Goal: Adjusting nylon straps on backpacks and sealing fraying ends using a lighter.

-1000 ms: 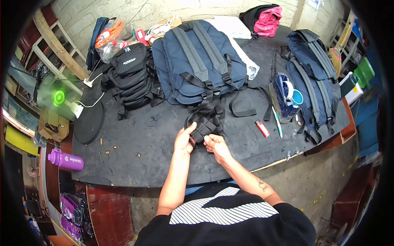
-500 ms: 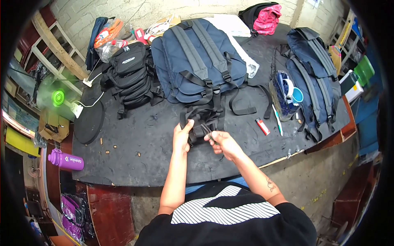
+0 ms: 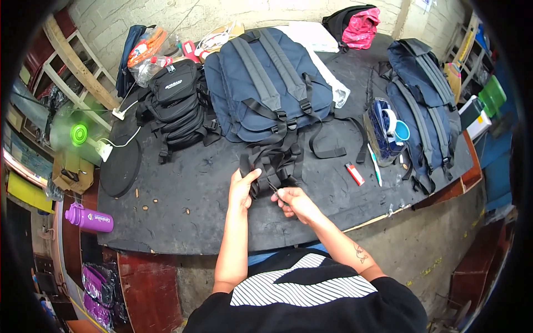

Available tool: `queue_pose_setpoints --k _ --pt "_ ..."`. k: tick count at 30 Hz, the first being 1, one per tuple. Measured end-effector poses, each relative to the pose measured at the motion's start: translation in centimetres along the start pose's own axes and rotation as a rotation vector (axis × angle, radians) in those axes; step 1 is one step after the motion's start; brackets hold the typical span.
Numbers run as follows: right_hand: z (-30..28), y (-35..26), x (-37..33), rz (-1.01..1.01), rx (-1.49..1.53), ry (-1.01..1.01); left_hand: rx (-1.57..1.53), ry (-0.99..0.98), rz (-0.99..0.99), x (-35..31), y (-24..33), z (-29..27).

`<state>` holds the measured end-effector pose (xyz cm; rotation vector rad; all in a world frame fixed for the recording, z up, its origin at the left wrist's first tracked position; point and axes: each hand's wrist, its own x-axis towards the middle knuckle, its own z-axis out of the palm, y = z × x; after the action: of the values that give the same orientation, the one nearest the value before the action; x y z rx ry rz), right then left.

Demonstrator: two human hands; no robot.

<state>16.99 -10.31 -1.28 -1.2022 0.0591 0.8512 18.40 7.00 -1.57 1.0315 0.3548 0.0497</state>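
Bunched black straps [image 3: 268, 165]; slim tool [image 3: 272, 186], seemingly dark, tilted.

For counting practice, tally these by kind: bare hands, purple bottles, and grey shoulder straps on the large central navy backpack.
Bare left hand and right hand: 2
Purple cylindrical bottle: 1
Grey shoulder straps on large navy fabric backpack: 2
Total: 5

A workshop: several backpacks [image 3: 264, 83] on a scuffed black worktable [image 3: 194, 230].

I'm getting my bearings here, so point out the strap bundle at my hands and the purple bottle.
Strap bundle [image 3: 272, 162]: head view, on its dark middle.
Purple bottle [image 3: 95, 218]: head view, on the side of its body.
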Motion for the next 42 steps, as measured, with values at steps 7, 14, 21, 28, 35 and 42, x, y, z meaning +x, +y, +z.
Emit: queue_pose_setpoints --k 7,14,21,28,35,42 --pt "0.1 -1.2 -0.2 0.007 -0.116 0.062 0.086 -0.010 0.067 0.6 -0.9 -0.9" --pt "0.5 -0.5 0.2 -0.101 -0.261 0.122 0.095 -0.112 -0.026 -0.3 0.1 -0.1" --pt "0.3 -0.8 -0.1 -0.052 -0.078 0.094 0.023 -0.103 -0.154 0.1 -0.5 -1.4" --pt "0.2 -1.2 -0.1 -0.064 -0.051 0.038 -0.068 -0.159 -0.161 -0.3 -0.2 -0.8" --pt "0.0 0.1 0.7 -0.258 0.142 -0.052 -0.325 -0.404 -0.263 -0.9 0.7 -0.3" --pt "-1.0 -0.2 0.7 -0.141 0.143 -0.049 0.127 -0.298 0.218 -1.6 0.1 1.3"
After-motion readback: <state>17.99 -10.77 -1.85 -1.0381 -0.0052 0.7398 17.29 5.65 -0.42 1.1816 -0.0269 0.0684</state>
